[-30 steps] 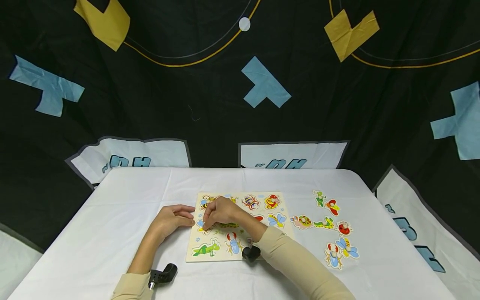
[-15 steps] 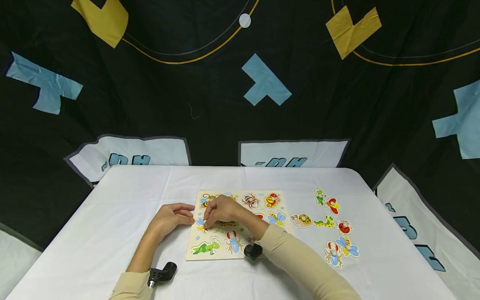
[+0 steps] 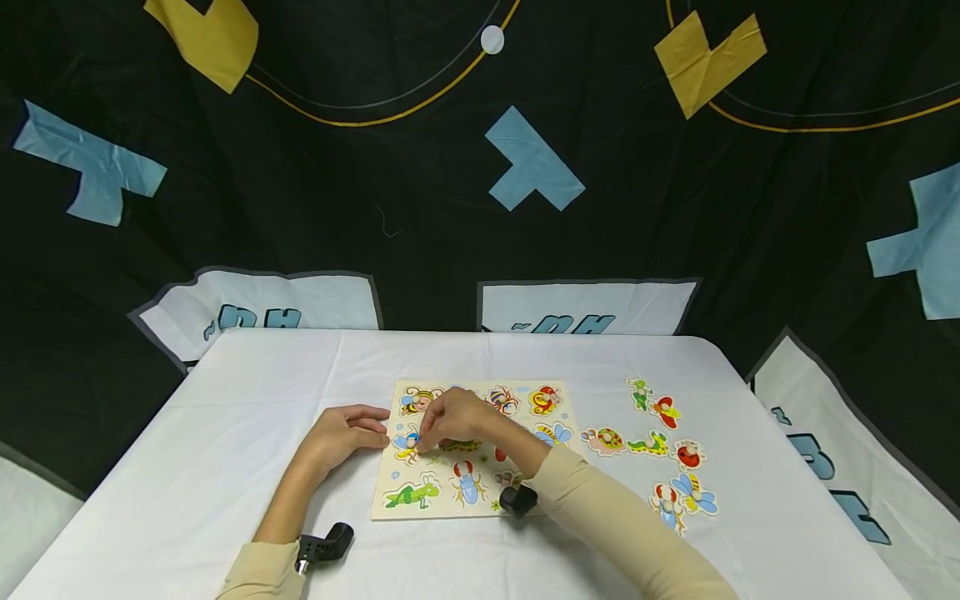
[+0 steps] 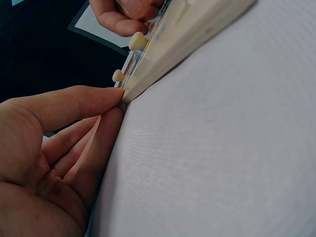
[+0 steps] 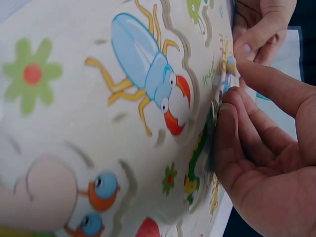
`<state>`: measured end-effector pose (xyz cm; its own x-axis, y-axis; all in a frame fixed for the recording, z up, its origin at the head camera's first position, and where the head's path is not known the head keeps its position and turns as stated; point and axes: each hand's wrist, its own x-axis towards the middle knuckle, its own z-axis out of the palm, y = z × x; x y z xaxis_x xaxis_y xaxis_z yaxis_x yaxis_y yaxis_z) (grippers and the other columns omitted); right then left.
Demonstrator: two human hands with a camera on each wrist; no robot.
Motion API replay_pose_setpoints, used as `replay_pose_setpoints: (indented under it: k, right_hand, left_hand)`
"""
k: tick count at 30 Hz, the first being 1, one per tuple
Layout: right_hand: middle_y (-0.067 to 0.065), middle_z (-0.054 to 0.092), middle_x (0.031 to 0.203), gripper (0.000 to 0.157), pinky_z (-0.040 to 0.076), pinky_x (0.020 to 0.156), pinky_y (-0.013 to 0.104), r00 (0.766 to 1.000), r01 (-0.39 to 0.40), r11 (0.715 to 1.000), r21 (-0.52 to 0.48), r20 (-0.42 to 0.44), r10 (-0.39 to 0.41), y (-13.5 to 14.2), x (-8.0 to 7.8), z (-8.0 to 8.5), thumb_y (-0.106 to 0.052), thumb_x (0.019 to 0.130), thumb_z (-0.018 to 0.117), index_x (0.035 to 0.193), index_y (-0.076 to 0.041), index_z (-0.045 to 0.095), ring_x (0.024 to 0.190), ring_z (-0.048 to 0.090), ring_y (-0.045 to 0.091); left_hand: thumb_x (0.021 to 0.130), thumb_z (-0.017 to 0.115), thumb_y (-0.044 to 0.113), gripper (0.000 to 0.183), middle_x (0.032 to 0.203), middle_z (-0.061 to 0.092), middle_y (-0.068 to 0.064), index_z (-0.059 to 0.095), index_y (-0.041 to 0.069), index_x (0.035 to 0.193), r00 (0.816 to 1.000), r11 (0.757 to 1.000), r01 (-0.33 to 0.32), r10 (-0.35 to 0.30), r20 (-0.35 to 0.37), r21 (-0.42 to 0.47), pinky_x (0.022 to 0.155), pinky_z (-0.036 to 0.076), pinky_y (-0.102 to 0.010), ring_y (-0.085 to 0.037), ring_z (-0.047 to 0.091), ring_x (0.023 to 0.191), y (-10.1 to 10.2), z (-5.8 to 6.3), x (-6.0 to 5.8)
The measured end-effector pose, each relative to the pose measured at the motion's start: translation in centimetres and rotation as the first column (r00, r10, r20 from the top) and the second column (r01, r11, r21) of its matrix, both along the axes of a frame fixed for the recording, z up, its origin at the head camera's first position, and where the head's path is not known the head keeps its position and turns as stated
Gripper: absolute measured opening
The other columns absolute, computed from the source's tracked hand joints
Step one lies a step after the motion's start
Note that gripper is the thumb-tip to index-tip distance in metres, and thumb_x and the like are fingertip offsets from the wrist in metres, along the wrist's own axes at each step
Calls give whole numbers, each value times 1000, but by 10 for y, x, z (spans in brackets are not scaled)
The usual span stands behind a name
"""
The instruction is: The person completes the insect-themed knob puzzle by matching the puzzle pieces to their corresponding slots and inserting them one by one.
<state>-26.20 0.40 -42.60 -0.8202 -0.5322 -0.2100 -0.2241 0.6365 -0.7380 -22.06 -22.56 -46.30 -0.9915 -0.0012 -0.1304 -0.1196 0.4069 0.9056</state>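
A wooden insect puzzle board (image 3: 450,510) lies on the white table. My left hand (image 3: 337,437) rests at its left edge, thumb and fingers touching the rim. Over the board's left half is my right hand (image 3: 461,419), just right of a blue-winged fly piece (image 3: 406,444). In the right wrist view, its index fingertip is near the fly's knob, apart from the thumb; nothing is plainly held. A bee piece (image 3: 417,402) sits at the board's upper left. Two pale knobs (image 4: 138,41) rise above the board in the left wrist view. My right hand hides part of the middle row.
Right of the board lie loose pieces: a snail (image 3: 603,442), a caterpillar (image 3: 649,447), a ladybug (image 3: 687,455), a blue-winged bee (image 3: 696,495), a beetle (image 3: 666,505), a red-winged insect (image 3: 665,412) and a green insect (image 3: 639,395). A black curtain (image 3: 420,225) hangs behind.
My right hand stayed over the fly piece at first, then moved slightly right, uncovering the fly and more of the bee. My left hand stays at the board's edge.
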Motion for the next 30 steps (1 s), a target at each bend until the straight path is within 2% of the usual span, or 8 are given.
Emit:
replay_pose_setpoints:
  k: [8,14,22,30]
  right_hand:
    - [-3,67,69,13,46,59,26,999,38,999,-31,28,-37,17,-3,8,-19,76,87,78,-16,75,64,60,16]
    - [0,71,74,13,49,61,29,999,36,999,-22,13,-36,33,-6,13,-23,78,86,81,-16,76,69,64,21]
    - [7,66,69,14,42,54,27,995,102,995,7,17,-102,54,-9,15,-25,78,87,83,-17,76,60,54,17]
    - [4,70,74,16,52,62,33,990,140,990,2,31,-140,73,-9,15,-25,77,88,84,-16,76,66,62,18]
  left_hand:
    - [76,85,10,51,95,76,-5,70,2,124,1000,1000,-6,6,-1,-3,78,49,-20,-9,68,85,0,0,0]
    - [76,85,11,52,94,77,-5,70,3,125,1000,1000,-14,14,2,-19,80,48,-21,-10,67,87,1,0,1]
    - [75,85,11,52,93,76,-4,70,3,124,1000,999,-24,24,4,-24,79,48,-21,-10,67,86,3,1,1]
    - [76,85,11,52,93,76,-4,70,3,125,1000,1000,-22,22,7,-11,78,49,-20,-10,67,87,2,0,2]
